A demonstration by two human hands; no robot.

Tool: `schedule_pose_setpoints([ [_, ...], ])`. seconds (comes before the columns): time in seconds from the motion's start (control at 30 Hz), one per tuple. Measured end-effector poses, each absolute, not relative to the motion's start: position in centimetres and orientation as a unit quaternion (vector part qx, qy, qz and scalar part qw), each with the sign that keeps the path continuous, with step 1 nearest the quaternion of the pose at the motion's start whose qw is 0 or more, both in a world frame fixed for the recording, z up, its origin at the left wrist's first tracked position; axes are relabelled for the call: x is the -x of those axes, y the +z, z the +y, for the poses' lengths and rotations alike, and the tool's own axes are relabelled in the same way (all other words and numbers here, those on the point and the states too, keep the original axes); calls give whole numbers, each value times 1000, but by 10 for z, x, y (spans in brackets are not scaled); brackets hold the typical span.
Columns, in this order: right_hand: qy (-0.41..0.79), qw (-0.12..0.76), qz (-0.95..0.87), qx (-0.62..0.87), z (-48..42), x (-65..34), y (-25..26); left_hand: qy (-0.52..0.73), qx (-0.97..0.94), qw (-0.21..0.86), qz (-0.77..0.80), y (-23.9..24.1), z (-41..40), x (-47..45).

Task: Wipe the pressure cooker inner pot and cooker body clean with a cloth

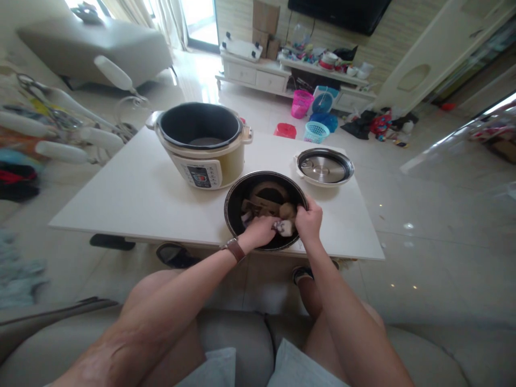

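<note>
A dark round inner pot (pixel 231 215) stands near the front edge of the white table, tilted toward me. My right hand (pixel 309 219) grips its right rim, thumb and fingers closed over the edge. Inside the pot is my left hand (pixel 260 232), wearing a brown-strapped watch; its fingers are curled and partly hidden. Beside these fingers lies a pale piece with purplish marks (pixel 285 228). Brown strip-like and lumpy pieces (pixel 262 202) lie deeper in the pot; their kind is unclear. Behind the pot sits an electric pressure cooker (pixel 205 169), lidless, with a dark interior.
The cooker's round lid (pixel 324 167) lies upside down on the table's (pixel 133 199) right side. Beyond the table are a pink basket (pixel 301 104), a light-blue basket (pixel 316 131) and a white TV cabinet (pixel 253 76). White-ended metal handles crowd the left. My legs are under the front edge.
</note>
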State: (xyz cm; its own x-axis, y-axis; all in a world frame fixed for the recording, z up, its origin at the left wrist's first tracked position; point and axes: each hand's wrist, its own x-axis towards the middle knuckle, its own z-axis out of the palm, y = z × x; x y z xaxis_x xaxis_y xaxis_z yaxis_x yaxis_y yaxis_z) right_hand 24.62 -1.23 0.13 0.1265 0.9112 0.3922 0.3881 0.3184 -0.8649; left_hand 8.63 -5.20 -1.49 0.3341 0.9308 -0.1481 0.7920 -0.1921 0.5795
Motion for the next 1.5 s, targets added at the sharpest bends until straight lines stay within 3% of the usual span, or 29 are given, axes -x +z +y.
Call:
schedule_pose_setpoints([
  [0.13, 235, 549, -590, 543, -19, -239, -5, 203, -748, 332, 537, -18, -50, -96],
  [0.4, 240, 560, -556, 566, -18, -244, -11, 5, -785, 219, 580, 0, -59, -71],
  [0.8, 202, 464, -567, 650, 2, -272, 18, 11, -816, 149, 559, -8, -57, -76],
  [0.97, 210, 466, -618, 597, 9, -284, 11, 25, -828, 135, 543, -10, -54, -76],
  [1.5, 227, 496, -617, 567, -3, -268, 6, 121, -795, 273, 528, -23, -55, -97],
])
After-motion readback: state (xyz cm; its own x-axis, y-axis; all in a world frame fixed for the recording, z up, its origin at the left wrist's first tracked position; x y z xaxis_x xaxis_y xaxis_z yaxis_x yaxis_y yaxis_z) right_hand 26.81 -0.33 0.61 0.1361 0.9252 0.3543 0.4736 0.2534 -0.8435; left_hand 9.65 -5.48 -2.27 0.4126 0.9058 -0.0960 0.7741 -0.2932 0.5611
